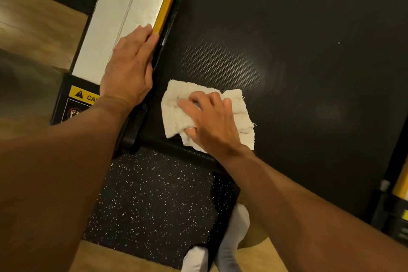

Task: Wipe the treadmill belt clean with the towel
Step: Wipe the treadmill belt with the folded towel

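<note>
The right hand point(212, 121) grips the bunched towel point(172, 115) with curled fingers, pressing it onto the treadmill belt point(287, 51) at its near left corner. The left hand point(130, 66) rests flat, fingers straight, on the side rail point(123, 6). Risk: a hard stroke may shift the belt or drag the towel off the near edge.

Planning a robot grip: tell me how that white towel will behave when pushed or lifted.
The white towel looks floppy: it bunches under the right hand. Probably light, given thin frayed edges. Likely drags on the textured treadmill belt.
</note>
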